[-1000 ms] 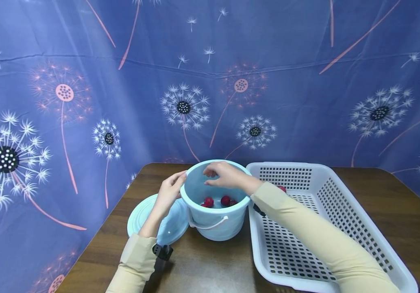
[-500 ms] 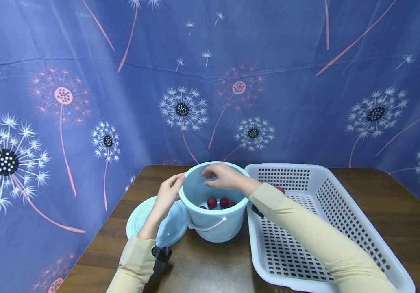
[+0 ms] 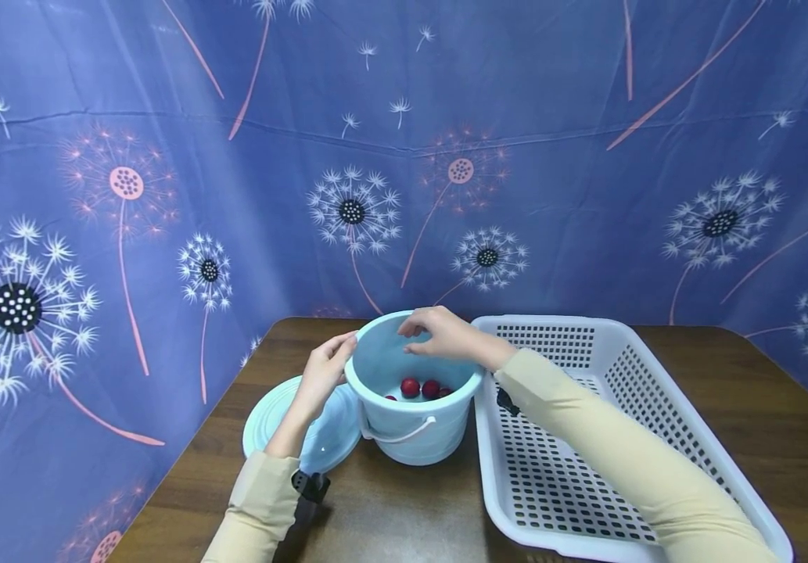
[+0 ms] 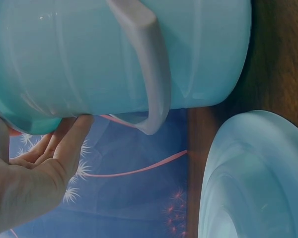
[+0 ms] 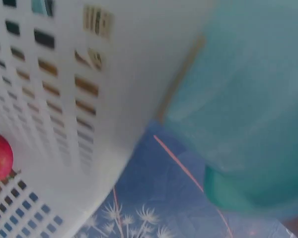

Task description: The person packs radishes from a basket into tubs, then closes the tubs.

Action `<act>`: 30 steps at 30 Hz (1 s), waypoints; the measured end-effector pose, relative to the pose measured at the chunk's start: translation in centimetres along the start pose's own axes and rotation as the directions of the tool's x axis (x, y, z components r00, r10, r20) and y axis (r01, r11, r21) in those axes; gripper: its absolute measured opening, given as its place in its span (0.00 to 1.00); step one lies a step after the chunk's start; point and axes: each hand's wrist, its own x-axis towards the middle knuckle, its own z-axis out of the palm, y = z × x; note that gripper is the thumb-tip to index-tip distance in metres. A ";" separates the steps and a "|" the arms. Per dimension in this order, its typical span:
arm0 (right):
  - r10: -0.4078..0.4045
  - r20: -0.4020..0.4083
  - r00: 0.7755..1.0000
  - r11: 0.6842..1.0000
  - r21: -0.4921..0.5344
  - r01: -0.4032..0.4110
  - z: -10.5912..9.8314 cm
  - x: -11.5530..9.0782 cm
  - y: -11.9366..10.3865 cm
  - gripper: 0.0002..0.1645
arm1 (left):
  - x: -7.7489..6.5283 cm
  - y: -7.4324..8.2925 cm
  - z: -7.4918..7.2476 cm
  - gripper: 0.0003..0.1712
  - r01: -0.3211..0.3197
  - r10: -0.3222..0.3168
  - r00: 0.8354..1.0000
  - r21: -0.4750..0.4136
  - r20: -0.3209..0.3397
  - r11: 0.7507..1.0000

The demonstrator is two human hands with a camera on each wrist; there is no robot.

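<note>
While left hand (image 3: 324,367) pinches one bucket (image 3: 414,430) at 10 o'clock, right hand (image 3: 448,336) hangs loose, empty, above four visible red balls (image 3: 410,388).

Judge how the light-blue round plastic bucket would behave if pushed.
The bucket looks stiff, its smooth wall undented beside the left hand. Broad and upright, it would likely slide before tipping. The small round red items inside would probably roll.
</note>
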 end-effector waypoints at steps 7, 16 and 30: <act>0.012 -0.045 0.999 0.999 -0.037 -0.014 -1.8 -1.3 0.1 0.17 | 0.2 0.1 0.1 0.23 0.004 -0.004 1.000 -0.003 0.006 1.000; 0.046 -0.125 0.991 0.993 -0.099 -0.059 -3.6 -3.2 1.0 0.17 | 0.0 0.2 0.1 0.25 0.007 -0.007 1.000 0.006 0.017 1.000; 0.191 -0.209 0.959 0.972 -0.096 -0.215 -5.1 -7.0 3.4 0.14 | -0.2 0.1 -0.2 0.27 0.017 -0.017 0.999 0.006 0.038 1.000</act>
